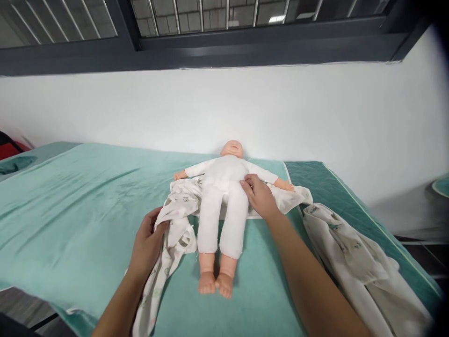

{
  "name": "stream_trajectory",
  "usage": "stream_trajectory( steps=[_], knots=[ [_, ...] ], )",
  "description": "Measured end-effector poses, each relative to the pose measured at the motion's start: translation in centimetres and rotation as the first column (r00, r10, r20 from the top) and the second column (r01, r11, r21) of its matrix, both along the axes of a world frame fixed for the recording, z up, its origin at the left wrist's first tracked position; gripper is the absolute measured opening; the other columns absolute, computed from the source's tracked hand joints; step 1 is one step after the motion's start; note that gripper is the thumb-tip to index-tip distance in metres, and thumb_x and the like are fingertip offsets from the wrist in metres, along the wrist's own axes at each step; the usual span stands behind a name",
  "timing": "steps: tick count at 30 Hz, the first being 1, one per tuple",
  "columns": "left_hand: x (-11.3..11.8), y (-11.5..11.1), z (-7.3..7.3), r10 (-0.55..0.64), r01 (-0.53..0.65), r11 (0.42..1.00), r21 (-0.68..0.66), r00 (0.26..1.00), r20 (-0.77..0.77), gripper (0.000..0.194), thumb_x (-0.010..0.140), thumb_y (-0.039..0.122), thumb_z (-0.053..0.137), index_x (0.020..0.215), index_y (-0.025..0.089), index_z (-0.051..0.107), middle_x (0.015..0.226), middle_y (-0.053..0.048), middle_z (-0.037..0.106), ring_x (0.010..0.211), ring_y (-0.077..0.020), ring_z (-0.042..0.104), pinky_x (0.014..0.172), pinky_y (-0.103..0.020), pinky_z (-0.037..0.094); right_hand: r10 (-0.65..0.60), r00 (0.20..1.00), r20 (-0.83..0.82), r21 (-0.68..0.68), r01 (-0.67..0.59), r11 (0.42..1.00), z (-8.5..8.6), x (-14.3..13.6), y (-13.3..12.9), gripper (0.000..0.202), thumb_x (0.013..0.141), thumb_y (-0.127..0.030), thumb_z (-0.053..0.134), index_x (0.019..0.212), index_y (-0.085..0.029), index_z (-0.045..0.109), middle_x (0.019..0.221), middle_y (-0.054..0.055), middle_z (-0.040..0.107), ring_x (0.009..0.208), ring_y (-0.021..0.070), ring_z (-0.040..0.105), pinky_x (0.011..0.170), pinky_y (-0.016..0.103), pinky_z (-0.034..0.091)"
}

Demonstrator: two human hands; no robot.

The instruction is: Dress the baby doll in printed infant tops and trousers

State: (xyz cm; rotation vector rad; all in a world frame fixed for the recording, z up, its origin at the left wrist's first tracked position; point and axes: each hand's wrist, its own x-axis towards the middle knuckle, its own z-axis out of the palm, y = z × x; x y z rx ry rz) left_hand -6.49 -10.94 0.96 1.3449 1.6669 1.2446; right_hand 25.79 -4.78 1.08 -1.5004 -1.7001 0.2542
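A baby doll point(226, 182) with a white cloth body lies on its back, arms spread, head by the wall and feet toward me. Under its hips and out to both sides is a white printed baby garment point(180, 201). My left hand point(149, 241) is closed on the part of this garment left of the doll's legs, where it hangs down in folds. My right hand point(258, 194) rests against the doll's hip on the right, fingers together and bent; whether they pinch anything is hard to see.
A green sheet point(87, 210) covers the bed, over a darker green quilted pad point(315, 178). Another white printed cloth point(361, 262) lies at the right. Behind stand a white wall point(157, 112) and a barred window.
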Motion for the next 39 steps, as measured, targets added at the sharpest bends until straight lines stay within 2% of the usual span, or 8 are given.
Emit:
stream_trajectory(
  steps=[6, 11, 24, 27, 30, 32, 35, 39],
  knots=[
    [-0.1, 0.1, -0.2, -0.010, 0.010, 1.000, 0.019, 1.000, 0.026, 0.044, 0.080, 0.042, 0.061, 0.121, 0.025, 0.059, 0.125, -0.003, 0.065, 0.114, -0.0240, 0.060, 0.094, -0.033, 0.048, 0.032, 0.988, -0.152, 0.019, -0.029, 0.999, 0.1, 0.4, 0.1, 0.036, 0.096, -0.051, 0.041, 0.108, -0.022, 0.058, 0.062, -0.003, 0.058, 0.060, 0.0177, 0.054, 0.061, 0.028, 0.036],
    [0.0, 0.0, -0.2, -0.005, 0.004, 1.000, 0.009, 0.999, 0.046, 0.042, 0.081, 0.040, 0.061, 0.121, 0.026, 0.059, 0.124, -0.003, 0.065, 0.114, -0.0237, 0.060, 0.096, -0.034, 0.048, -0.061, 0.944, -0.324, 0.081, 0.092, 0.993, 0.4, 1.1, 0.0, 0.035, 0.095, -0.050, 0.045, 0.105, -0.021, 0.061, 0.076, 0.001, 0.070, 0.060, 0.0151, 0.055, 0.062, 0.027, 0.037],
    [-0.2, 0.2, -0.6, -0.032, 0.031, 0.999, 0.018, 0.998, 0.047, 0.043, 0.082, 0.040, 0.060, 0.121, 0.024, 0.058, 0.125, -0.005, 0.065, 0.114, -0.0247, 0.060, 0.099, -0.037, 0.047, -0.034, 0.968, -0.247, 0.032, 0.043, 0.999, 0.0, 0.5, 0.2, 0.036, 0.094, -0.051, 0.045, 0.093, -0.022, 0.066, 0.063, -0.003, 0.057, 0.061, 0.0149, 0.050, 0.062, 0.027, 0.036],
    [0.1, -0.5, 0.2, 0.019, -0.019, 0.999, 0.036, 1.000, 0.005, 0.047, 0.083, 0.041, 0.061, 0.126, 0.024, 0.055, 0.131, -0.007, 0.061, 0.118, -0.0256, 0.058, 0.100, -0.040, 0.047, -0.065, 0.949, -0.309, 0.062, 0.089, 0.994, 0.2, 0.7, -0.1, 0.034, 0.093, -0.049, 0.047, 0.096, -0.021, 0.066, 0.071, -0.001, 0.066, 0.064, 0.0155, 0.054, 0.065, 0.028, 0.039],
    [1.1, -1.3, 2.0, 0.089, -0.067, 0.976, 0.206, 0.991, -0.099, 0.051, 0.081, 0.041, 0.065, 0.129, 0.028, 0.054, 0.140, -0.007, 0.053, 0.123, -0.0258, 0.055, 0.104, -0.041, 0.045, -0.120, 0.911, -0.395, 0.113, 0.178, 0.978, 0.6, 0.8, -0.3, 0.032, 0.094, -0.048, 0.046, 0.098, -0.021, 0.064, 0.079, 0.001, 0.072, 0.062, 0.0149, 0.056, 0.066, 0.028, 0.042],
    [2.5, -1.1, 3.2, 0.005, 0.021, 0.965, 0.261, 0.995, -0.096, 0.046, 0.083, 0.040, 0.064, 0.126, 0.027, 0.056, 0.137, -0.007, 0.055, 0.122, -0.0249, 0.056, 0.105, -0.040, 0.044, -0.148, 0.876, -0.460, 0.130, 0.232, 0.964, 0.9, 0.8, 0.3, 0.034, 0.094, -0.049, 0.044, 0.099, -0.021, 0.062, 0.084, 0.002, 0.073, 0.057, 0.0135, 0.054, 0.063, 0.028, 0.043],
    [5.2, 0.7, 4.4, -0.241, 0.238, 0.970, 0.053, 0.968, 0.069, 0.042, 0.086, 0.044, 0.059, 0.123, 0.024, 0.057, 0.130, -0.009, 0.061, 0.117, -0.0246, 0.060, 0.100, -0.039, 0.047, -0.178, 0.856, -0.485, 0.126, 0.269, 0.955, 1.6, 0.9, 3.2, 0.038, 0.093, -0.053, 0.042, 0.103, -0.021, 0.060, 0.093, 0.005, 0.072, 0.063, 0.0152, 0.060, 0.068, 0.030, 0.047],
    [8.2, 4.5, 4.6, -0.257, 0.299, 0.930, -0.213, 0.944, 0.206, 0.059, 0.080, 0.053, 0.063, 0.128, 0.019, 0.054, 0.133, -0.016, 0.060, 0.119, -0.0303, 0.059, 0.102, -0.043, 0.045, -0.325, 0.911, -0.254, -0.124, 0.302, 0.945, 2.4, 1.7, 9.6, 0.064, 0.092, -0.061, 0.036, 0.139, -0.018, 0.038, 0.125, 0.015, 0.064, 0.108, 0.0267, 0.063, 0.093, 0.039, 0.045]
  ],
)
